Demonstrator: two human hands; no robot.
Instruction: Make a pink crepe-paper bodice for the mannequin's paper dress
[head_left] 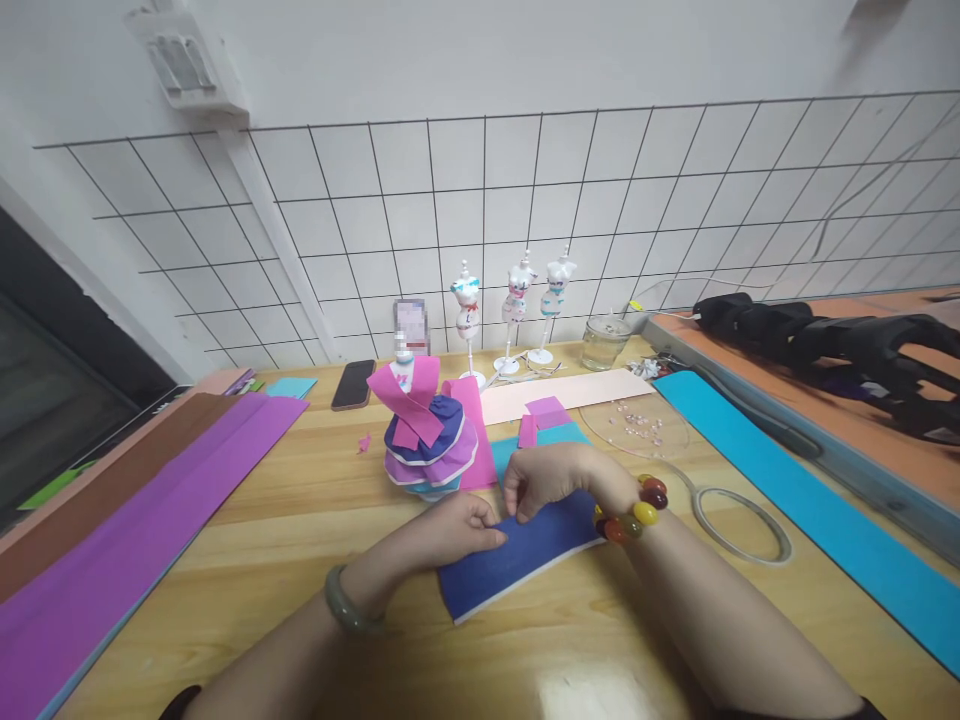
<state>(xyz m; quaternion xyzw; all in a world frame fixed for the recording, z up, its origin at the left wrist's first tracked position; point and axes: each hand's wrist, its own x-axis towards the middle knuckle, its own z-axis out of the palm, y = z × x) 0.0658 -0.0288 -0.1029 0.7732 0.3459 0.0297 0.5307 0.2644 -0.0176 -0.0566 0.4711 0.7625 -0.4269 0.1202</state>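
A dark blue strip of cloth-like or crepe material [517,565] with a white lower edge lies on the table, slanting up to the right. My left hand [466,528] has its fingers curled and its thumb pressed on the upper edge of this strip. Close beside it, my right hand [544,480] pinches the same upper edge. Whatever lies between the fingertips is hidden. Just beyond my left hand stands a small doll or dress form [409,400], wearing crossed pink bands and a tiered blue, purple and turquoise skirt. Pink [472,420] and teal [566,435] pieces lie behind my hands.
Three white mini dress forms [466,305] and a glass of clear liquid [604,345] stand at the back. A phone [354,385] lies left of the doll. Long purple [187,480] and turquoise strips [795,500] flank the table. Small beads [637,428] lie at right.
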